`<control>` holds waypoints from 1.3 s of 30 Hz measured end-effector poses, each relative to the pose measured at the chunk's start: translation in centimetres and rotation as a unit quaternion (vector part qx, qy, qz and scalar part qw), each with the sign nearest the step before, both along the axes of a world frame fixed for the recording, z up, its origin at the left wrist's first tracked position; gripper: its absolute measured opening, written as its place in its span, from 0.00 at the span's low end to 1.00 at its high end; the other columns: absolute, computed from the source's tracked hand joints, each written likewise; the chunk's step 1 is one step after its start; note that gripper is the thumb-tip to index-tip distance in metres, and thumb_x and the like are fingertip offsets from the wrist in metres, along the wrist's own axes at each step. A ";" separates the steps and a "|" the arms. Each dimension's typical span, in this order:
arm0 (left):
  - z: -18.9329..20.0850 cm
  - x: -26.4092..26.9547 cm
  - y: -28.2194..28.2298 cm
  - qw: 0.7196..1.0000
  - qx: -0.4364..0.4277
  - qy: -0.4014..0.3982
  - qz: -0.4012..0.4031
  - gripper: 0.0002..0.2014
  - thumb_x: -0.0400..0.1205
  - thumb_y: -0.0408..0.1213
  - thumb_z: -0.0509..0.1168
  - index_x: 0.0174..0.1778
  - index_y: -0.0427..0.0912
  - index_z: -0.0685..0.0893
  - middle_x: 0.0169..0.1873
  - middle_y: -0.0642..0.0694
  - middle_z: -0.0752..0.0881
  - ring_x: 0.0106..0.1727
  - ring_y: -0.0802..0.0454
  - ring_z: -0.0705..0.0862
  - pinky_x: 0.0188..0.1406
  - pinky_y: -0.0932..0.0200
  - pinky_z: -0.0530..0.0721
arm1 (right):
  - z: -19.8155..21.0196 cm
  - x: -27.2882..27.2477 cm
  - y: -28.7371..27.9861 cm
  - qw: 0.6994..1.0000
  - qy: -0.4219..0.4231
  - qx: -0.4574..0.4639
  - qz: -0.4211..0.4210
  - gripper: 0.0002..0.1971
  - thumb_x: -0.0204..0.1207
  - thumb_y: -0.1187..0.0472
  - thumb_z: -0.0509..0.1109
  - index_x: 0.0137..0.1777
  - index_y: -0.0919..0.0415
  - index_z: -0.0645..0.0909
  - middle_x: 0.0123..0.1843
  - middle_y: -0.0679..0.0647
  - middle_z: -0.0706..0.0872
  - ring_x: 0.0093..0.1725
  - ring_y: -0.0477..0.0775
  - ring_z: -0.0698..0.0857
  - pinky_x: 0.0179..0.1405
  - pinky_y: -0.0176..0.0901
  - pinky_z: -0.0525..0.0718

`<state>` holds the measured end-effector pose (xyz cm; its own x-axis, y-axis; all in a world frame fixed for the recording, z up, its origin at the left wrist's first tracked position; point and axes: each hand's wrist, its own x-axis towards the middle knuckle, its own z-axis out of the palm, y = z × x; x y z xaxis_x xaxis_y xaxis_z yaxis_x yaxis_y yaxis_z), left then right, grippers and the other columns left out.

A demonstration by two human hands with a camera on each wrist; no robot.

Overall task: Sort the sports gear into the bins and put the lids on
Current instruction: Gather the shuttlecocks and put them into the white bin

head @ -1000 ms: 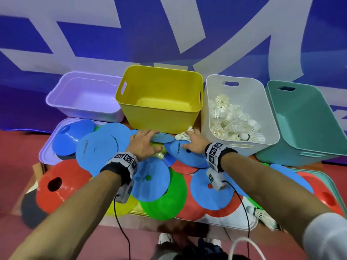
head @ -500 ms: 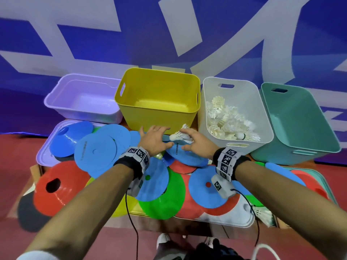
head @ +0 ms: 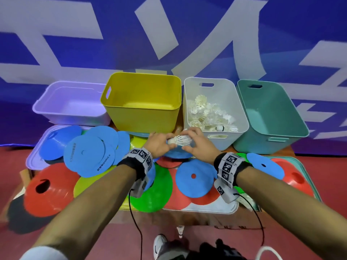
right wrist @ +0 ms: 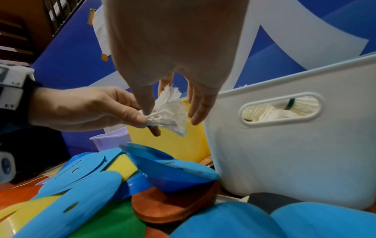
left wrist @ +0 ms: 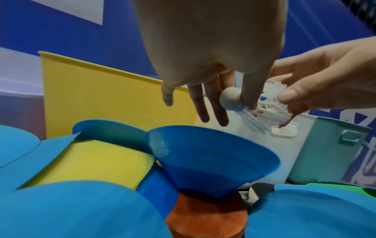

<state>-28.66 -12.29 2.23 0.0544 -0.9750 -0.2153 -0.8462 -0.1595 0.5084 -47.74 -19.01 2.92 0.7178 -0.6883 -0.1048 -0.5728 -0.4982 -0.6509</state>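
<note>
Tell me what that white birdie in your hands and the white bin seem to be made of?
Shuttlecock: a smooth, matte rounded nose, likely cork or foam, with a skirt of thin white ribbed vanes, feather or plastic; I can't tell. White bin: moulded plastic, satin, slightly translucent, with a cut-out handle.

Both forearms are stretched forward and angled inward, so that the two hands are brought close together. A marker-printed band is worn on each wrist. The left hand [head: 159,144] is held palm down, with its thumb and fingers pinched together at the tips. The right hand [head: 199,145] is turned toward the left one, its fingers [right wrist: 200,103] loosely curled downward.
</note>
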 end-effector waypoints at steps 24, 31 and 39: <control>-2.4 -20.8 3.6 0.999 0.023 -0.021 -0.037 0.31 0.75 0.57 0.53 0.76 0.62 0.72 0.58 0.43 0.88 0.59 0.39 0.84 0.53 0.49 0.80 | -4.4 -25.9 2.6 0.982 0.186 -0.020 -0.002 0.35 0.75 0.47 0.73 0.80 0.52 0.65 0.76 0.53 0.74 0.76 0.56 0.72 0.71 0.52 0.71; -3.7 -22.5 4.5 0.998 0.043 -0.050 -0.014 0.23 0.81 0.54 0.60 0.74 0.64 0.75 0.54 0.41 0.88 0.57 0.39 0.84 0.52 0.51 0.78 | -7.2 -26.7 4.5 0.948 0.286 -0.110 0.084 0.38 0.75 0.34 0.66 0.81 0.51 0.63 0.77 0.53 0.72 0.75 0.56 0.69 0.71 0.54 0.61; -4.2 -21.7 5.8 0.998 0.046 -0.040 -0.002 0.22 0.83 0.49 0.64 0.75 0.61 0.75 0.57 0.43 0.88 0.61 0.41 0.83 0.58 0.51 0.78 | -9.0 -25.8 4.9 0.934 0.305 -0.162 0.091 0.26 0.80 0.42 0.62 0.74 0.53 0.71 0.68 0.55 0.79 0.67 0.59 0.73 0.66 0.54 0.64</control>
<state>-50.39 -6.51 -1.93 0.0717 -0.9518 -0.2982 -0.8842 -0.1991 0.4226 -73.53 -14.08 -6.06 0.7005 -0.6275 -0.3401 -0.6747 -0.7375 -0.0291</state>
